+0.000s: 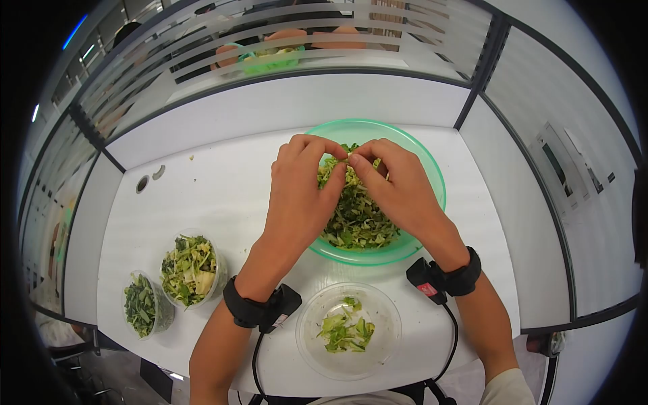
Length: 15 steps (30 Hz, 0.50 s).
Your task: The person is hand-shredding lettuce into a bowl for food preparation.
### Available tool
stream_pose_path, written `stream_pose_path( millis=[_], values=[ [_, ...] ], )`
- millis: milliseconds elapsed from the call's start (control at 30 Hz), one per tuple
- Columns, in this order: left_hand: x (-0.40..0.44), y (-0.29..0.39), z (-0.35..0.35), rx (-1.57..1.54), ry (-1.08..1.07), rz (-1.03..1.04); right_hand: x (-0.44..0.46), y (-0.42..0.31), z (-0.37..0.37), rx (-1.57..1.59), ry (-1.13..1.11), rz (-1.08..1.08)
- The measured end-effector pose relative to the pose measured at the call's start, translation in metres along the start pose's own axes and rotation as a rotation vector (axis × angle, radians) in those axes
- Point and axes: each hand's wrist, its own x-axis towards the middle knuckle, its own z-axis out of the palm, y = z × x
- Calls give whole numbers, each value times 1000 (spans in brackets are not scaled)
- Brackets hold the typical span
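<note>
A large green bowl [440, 192] holds a heap of chopped leafy greens [361, 219]. Over its far half my left hand [300, 185] and my right hand [399, 185] meet, thumbs and forefingers pinched together. Between the fingertips shows a small pale-green bit of leaf [347, 160], mostly hidden by the fingers. Nearer to me stands a clear round container [307, 337] with a few light-green leaf pieces [345, 331] in it.
To the left are a clear tub of mixed cut greens [189, 270] and a smaller tub of dark leaves [140, 307]. Partition panels [290, 101] enclose the white table [236, 175]. Cables hang from the wristbands [246, 304]. Beyond the glass, another person's hands are over a green basket [272, 62].
</note>
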Motion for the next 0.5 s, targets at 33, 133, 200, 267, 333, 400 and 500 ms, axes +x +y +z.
stream_pose_path(
  millis=[33, 133, 200, 267, 333, 400, 500],
  values=[
    [0, 0, 1, -4, 3, 8, 0, 0, 0, 13, -3, 6],
    [0, 0, 1, 0, -3, 11, 0, 2, 0, 60, -12, 20],
    [0, 0, 0, -8, 5, 20, 1, 1, -1, 138, -59, 69],
    [1, 0, 0, -17, 12, 27, 2, 1, -2, 178, -78, 86],
    [1, 0, 1, -26, 19, 33, 2, 3, -2, 181, -68, 71],
    [0, 0, 0, -23, 24, 42, 2, 5, 0, 236, -52, 64],
    [1, 2, -1, -19, 20, 41, 3, 6, 1, 276, -54, 69]
  ],
)
